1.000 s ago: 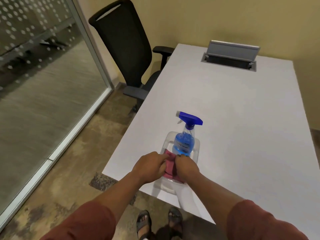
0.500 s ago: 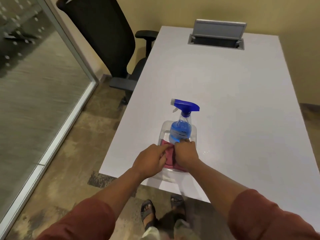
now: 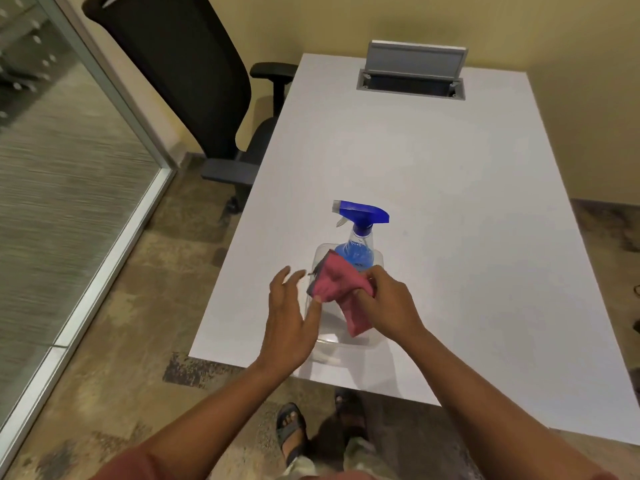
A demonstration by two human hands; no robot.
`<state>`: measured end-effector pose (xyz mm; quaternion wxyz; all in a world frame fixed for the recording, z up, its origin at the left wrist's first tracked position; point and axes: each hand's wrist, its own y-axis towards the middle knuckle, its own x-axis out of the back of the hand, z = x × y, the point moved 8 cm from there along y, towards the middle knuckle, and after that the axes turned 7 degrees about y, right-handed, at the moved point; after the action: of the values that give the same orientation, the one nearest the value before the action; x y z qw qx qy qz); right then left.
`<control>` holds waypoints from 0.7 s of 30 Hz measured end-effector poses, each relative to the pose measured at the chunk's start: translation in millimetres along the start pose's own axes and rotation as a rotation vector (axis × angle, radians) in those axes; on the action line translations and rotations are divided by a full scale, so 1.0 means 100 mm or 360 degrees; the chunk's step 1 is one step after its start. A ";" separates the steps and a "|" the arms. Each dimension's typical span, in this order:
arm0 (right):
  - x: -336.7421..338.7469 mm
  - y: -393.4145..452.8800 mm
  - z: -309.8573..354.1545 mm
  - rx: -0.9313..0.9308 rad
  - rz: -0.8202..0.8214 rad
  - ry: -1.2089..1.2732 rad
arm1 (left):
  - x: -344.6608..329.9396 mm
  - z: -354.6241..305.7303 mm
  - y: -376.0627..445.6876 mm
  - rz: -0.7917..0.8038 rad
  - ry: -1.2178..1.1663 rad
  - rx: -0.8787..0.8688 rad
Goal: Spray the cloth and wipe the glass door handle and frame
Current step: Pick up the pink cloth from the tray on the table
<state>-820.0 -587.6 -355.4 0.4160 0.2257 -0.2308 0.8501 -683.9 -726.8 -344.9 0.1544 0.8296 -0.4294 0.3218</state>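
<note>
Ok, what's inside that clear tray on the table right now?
The spray bottle stands at the far end of the clear tray. The pink cloth, lifted by the right hand, hangs over it. The hands and cloth cover most of the tray's floor.

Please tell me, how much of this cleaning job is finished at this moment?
Only the start. The right hand grips the pink cloth, lifted above the clear tray; the left hand is open beside it. The spray bottle stands untouched in the tray, so spraying is left. Wiping the door handle and frame is also left; neither is in view.
</note>
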 end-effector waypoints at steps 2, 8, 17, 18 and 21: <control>0.03 -0.06 -0.03 -0.0160 -0.0031 0.0376 | 0.00 0.16 -0.07 -0.0034 -0.0271 0.0365; -0.23 -0.25 -0.05 -0.0525 0.0067 0.1448 | -0.33 0.42 -0.18 0.0419 -0.1206 0.1044; -0.48 -0.37 0.03 -0.0614 0.0224 0.2011 | -0.26 0.40 -0.15 0.0463 -0.1501 0.1062; -0.50 -0.38 0.03 -0.0613 0.0249 0.2011 | -0.27 0.37 -0.15 0.0476 -0.1507 0.1042; -0.52 -0.43 0.02 -0.0594 0.0297 0.1832 | -0.24 0.33 -0.14 0.0418 -0.1474 0.0974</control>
<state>-756.1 -597.0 -375.3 0.4302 -0.3677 -0.1329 0.8137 -669.1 -721.5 -385.3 -0.3385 0.8308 -0.4389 0.0509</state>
